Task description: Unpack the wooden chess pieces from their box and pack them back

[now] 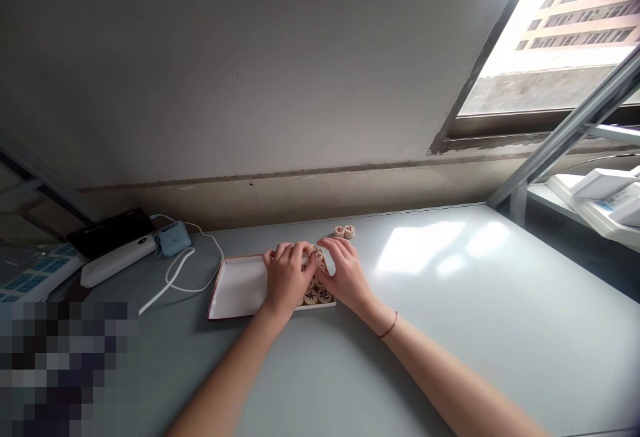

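A shallow box [316, 307] sits on the desk with round wooden xiangqi pieces [311, 296] lying in it, black characters facing up. My left hand [289, 275] is over the box's left part, fingers bent and thumb toward the index finger, closed about a piece near the far end. From the right, my right hand [347, 273] reaches to the same spot, its thumb and fingers curved around pieces [320, 256] there. The fingers partly hide what they grip. Left of the box, and partly under my left hand, lies the open white-lined lid [239, 285].
Two small stacks of pieces with red characters [345, 231] stand just beyond my right hand. At the left are a blue device [173, 238], a white cable [173, 277], a black phone-like slab [111, 232] and a power strip [37, 275]. A metal frame [565, 113] rises at the right.
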The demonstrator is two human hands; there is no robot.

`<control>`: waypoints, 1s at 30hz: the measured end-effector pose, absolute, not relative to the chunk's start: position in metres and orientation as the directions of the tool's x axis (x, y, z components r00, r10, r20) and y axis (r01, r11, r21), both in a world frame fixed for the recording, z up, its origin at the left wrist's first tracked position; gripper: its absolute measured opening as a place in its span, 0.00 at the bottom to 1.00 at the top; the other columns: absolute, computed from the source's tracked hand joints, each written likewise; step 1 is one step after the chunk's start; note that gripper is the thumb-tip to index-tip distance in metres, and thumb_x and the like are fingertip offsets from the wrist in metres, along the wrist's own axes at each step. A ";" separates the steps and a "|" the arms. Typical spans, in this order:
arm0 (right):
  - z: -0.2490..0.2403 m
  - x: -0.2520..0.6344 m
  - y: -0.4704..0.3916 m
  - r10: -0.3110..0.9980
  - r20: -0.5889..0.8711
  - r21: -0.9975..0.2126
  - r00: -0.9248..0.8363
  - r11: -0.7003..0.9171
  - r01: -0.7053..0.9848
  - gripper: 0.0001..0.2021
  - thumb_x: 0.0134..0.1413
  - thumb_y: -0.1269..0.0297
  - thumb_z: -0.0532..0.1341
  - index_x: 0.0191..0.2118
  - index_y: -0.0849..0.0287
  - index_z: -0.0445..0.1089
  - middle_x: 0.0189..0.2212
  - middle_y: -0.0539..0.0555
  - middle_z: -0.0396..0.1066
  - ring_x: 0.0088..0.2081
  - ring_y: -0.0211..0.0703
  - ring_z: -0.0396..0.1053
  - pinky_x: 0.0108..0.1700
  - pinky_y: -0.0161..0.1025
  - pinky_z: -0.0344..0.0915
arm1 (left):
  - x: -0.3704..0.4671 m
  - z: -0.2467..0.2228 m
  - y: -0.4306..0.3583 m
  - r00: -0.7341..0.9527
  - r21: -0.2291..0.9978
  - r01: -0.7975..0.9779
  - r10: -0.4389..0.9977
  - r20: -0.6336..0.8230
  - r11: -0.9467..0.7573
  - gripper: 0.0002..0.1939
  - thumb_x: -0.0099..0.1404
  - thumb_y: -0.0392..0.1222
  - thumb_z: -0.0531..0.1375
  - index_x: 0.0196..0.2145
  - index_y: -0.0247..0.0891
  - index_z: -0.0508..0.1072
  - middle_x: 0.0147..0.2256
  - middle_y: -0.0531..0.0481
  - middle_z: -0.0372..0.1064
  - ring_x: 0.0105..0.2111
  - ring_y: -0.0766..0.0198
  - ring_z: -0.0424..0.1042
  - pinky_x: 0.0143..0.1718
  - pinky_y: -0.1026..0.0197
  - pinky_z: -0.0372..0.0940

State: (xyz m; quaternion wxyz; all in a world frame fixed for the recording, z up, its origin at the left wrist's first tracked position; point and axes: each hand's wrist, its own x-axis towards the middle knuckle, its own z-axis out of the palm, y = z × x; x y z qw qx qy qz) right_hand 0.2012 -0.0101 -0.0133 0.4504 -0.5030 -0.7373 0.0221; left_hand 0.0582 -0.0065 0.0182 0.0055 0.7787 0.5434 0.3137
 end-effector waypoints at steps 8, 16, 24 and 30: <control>-0.005 0.200 -0.018 0.673 0.722 -0.422 -0.160 0.612 0.669 0.15 0.61 0.69 0.52 0.52 0.55 0.63 0.45 0.58 0.73 0.43 0.46 0.72 0.43 0.43 0.70 | 0.058 0.021 -0.014 0.154 0.557 0.692 0.848 0.506 -0.459 0.08 0.66 0.46 0.55 0.36 0.40 0.70 0.34 0.49 0.75 0.36 0.60 0.72 0.43 0.57 0.62; -0.015 0.265 0.017 0.688 0.684 -0.583 0.242 0.317 0.748 0.08 0.54 0.66 0.56 0.41 0.57 0.65 0.40 0.59 0.69 0.36 0.45 0.70 0.39 0.44 0.70 | 0.048 0.014 -0.007 0.139 0.620 0.528 0.779 0.611 -0.580 0.06 0.66 0.39 0.56 0.41 0.42 0.70 0.38 0.51 0.74 0.37 0.66 0.73 0.41 0.63 0.69; -0.042 0.286 0.032 0.848 0.462 -0.569 0.260 0.059 0.820 0.09 0.53 0.63 0.52 0.37 0.58 0.67 0.34 0.59 0.70 0.33 0.49 0.67 0.36 0.46 0.65 | 0.046 0.010 -0.005 0.155 0.602 0.557 0.783 0.602 -0.572 0.14 0.66 0.35 0.56 0.49 0.43 0.70 0.44 0.49 0.70 0.36 0.67 0.73 0.41 0.64 0.70; -0.008 0.230 0.000 0.820 0.572 -0.642 0.036 0.419 0.642 0.09 0.58 0.59 0.56 0.42 0.57 0.66 0.38 0.58 0.72 0.41 0.48 0.68 0.43 0.45 0.65 | 0.046 0.008 -0.008 0.301 0.438 0.662 0.750 0.589 -0.609 0.15 0.66 0.39 0.57 0.51 0.42 0.69 0.40 0.49 0.72 0.38 0.61 0.74 0.41 0.60 0.69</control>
